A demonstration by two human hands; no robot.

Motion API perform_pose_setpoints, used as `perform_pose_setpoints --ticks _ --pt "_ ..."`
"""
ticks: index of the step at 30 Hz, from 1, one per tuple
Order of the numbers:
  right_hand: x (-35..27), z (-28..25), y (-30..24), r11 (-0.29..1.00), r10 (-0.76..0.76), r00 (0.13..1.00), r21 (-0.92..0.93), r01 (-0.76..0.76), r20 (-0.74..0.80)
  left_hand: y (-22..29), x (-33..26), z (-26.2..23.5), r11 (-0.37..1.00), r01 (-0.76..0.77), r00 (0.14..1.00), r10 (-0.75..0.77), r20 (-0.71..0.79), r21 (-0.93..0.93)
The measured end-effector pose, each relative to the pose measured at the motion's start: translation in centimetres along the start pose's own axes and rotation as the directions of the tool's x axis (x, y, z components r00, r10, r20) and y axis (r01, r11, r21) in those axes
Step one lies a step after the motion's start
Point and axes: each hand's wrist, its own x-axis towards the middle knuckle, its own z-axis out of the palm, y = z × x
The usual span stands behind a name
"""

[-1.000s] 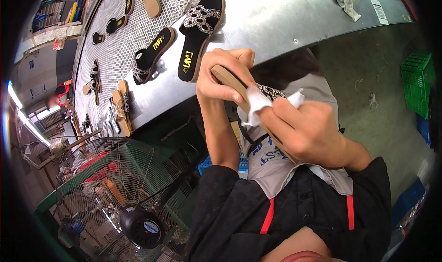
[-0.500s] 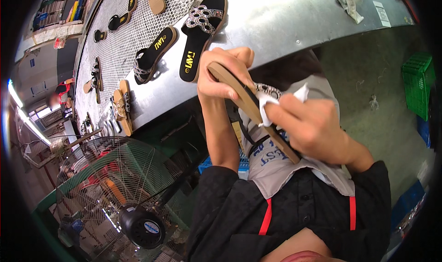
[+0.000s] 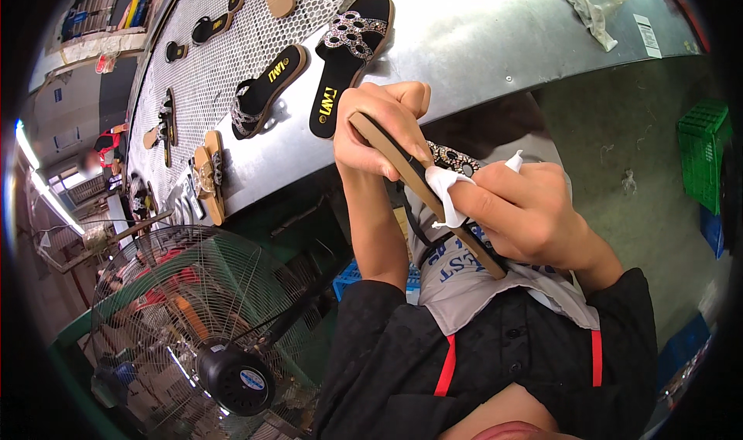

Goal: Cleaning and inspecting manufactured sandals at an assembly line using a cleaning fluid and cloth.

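Note:
Above my lap, my left hand [image 3: 379,123] is wrapped round one end of a sandal [image 3: 404,169], its thumb against the sole. The sandal is tilted on edge, with a tan sole and a dark, glittery strap decorated with rings. My right hand [image 3: 526,212] pinches a small white cloth [image 3: 447,196] against the sole's edge near the middle. The far side of the sandal is mostly hidden by my fingers. Just beyond my left hand, a black sandal with a sparkly ring-patterned strap [image 3: 352,37] lies on the metal worktable [image 3: 480,45].
Several more sandals, one of them black [image 3: 267,88], rest on the table and its perforated mesh surface [image 3: 197,76]. A caged fan [image 3: 232,370] stands at lower left. Clear plastic [image 3: 592,14] lies at the table's far right, and a green crate [image 3: 703,154] sits on the floor.
The white cloth and my right fingers have shifted slightly on the sole's edge, and the sandal's tilt has changed a little. My left hand keeps its hold. The whole view has moved slightly.

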Motion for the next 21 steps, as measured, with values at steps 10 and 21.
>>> perform_pose_setpoints --ticks 10,21 --pt "0.0 -0.8 0.4 0.995 -0.085 0.981 -0.032 0.092 0.173 -1.3 -1.1 -0.6 0.984 -0.051 0.998 0.058 0.036 -0.17" --pt "-1.6 -1.2 -0.5 0.997 -0.026 0.974 -0.059 0.04 0.226 -2.9 -3.2 -1.9 0.951 -0.089 0.987 0.125 0.103 -0.295"
